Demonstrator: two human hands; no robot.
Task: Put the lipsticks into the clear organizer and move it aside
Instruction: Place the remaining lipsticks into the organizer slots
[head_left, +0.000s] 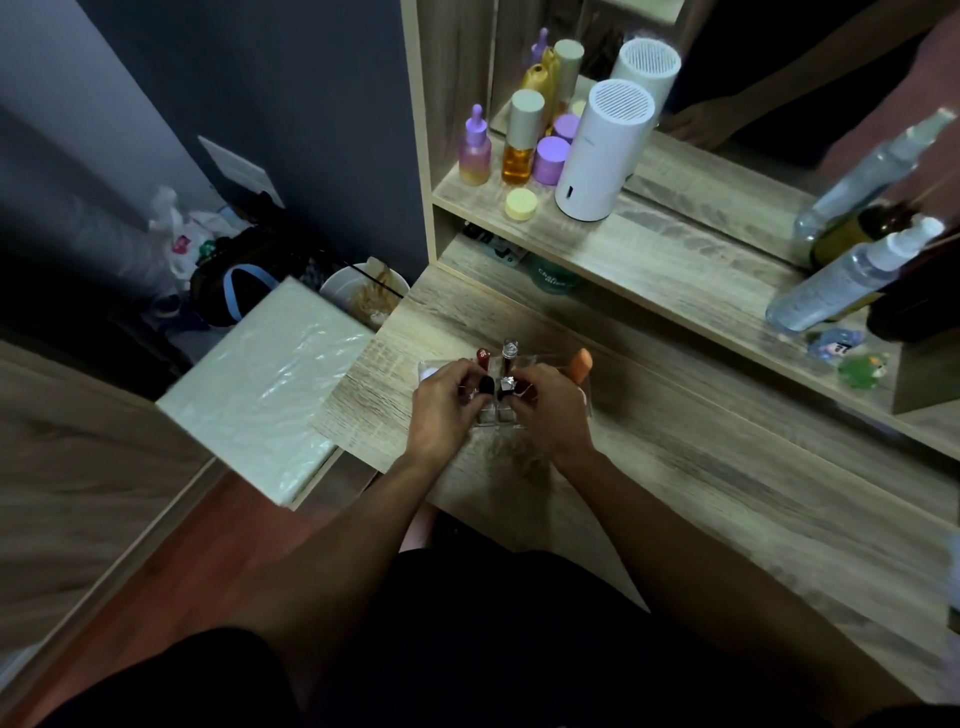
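The clear organizer (553, 362) sits on the wooden desk (675, 467), mostly covered by my hands. A red lipstick (482, 357) and a clear-capped lipstick (509, 351) stand upright in its far slots. An orange tube (581, 364) pokes up at its right side. My left hand (444, 402) pinches a black-capped lipstick (486, 385) over the organizer. My right hand (550, 408) pinches a silver-topped lipstick (506, 385) right beside it. Which slots they are over is hidden by my fingers.
On the upper shelf (649, 249) stand a white cylinder (600, 150), purple and amber bottles (519, 137) and spray bottles (852, 275). A mirror (753, 93) is behind them. A plastic-wrapped white box (265, 384) is left of the desk, with a white bin (363, 296) beyond it.
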